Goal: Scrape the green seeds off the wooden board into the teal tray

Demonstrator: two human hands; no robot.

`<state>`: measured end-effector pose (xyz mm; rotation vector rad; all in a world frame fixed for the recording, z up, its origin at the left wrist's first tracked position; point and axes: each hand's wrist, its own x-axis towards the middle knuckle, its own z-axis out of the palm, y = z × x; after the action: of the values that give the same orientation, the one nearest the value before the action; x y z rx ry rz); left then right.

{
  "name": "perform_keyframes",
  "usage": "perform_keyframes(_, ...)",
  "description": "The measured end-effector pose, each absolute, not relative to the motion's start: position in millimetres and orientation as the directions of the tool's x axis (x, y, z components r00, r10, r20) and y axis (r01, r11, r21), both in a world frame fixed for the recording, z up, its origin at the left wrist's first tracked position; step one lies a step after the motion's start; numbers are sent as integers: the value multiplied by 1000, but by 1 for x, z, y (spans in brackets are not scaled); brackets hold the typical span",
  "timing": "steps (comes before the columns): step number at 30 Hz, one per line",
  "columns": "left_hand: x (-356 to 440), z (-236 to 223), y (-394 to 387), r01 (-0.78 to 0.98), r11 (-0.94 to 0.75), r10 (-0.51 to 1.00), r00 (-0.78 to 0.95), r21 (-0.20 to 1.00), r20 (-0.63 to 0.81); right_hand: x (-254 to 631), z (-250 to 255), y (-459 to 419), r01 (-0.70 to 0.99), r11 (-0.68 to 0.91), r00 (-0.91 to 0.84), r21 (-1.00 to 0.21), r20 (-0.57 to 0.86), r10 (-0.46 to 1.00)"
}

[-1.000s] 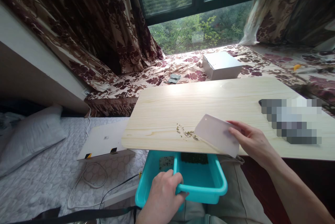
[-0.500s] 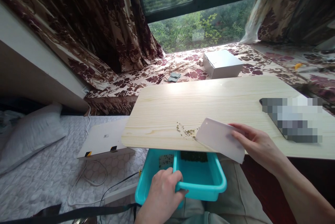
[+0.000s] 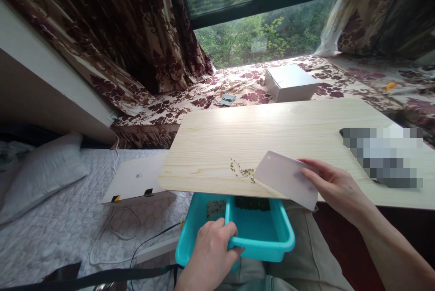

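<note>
My right hand (image 3: 335,186) pinches a pale flat plastic scraper (image 3: 283,175) by its right end. The scraper is tilted on the table's front part, its left edge beside a scatter of small greenish-brown grains (image 3: 246,172). Below the table's front edge, my left hand (image 3: 215,248) is closed on the near rim of a turquoise two-compartment bin (image 3: 258,242), at the divider. Dark green grains (image 3: 251,203) lie at the back of its right compartment. In the left one is a light patch with dark specks (image 3: 216,208).
The wooden table (image 3: 210,141) bears a blurred-out flat device (image 3: 380,157) on the right. A white box (image 3: 136,180) rests on the bed at left, near white cables (image 3: 115,234). A silver-white box (image 3: 292,80) and a folded cloth (image 3: 227,99) lie on the window seat.
The scraper has tilted slightly, its upper edge a little higher in view. My left hand and the bin stay put; the view has shifted very slightly.
</note>
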<state>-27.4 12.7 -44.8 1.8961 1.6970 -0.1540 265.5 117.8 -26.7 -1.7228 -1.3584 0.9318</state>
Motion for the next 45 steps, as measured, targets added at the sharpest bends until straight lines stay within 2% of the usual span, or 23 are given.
perform_keyframes(6,-28,-46,12,939,-15,872,180,343,-456,267,-30,122,422,-121,194,-899,-41,980)
perform_keyframes(14,-27,-45,13,934,-3,871,177,356,-458,271,-30,116,373,-129,189,-919,-61,980)
perform_keyframes(31,-29,-45,10,934,-4,869,179,356,-461,269,-30,112,460,-130,148,-878,-69,987)
perform_keyframes(36,-30,-48,11,932,1,871,178,364,-458,269,-31,113,476,-108,173,-873,-28,984)
perform_keyframes(45,-30,-48,10,929,4,877,175,371,-448,265,-30,116,443,-176,173,-879,-109,979)
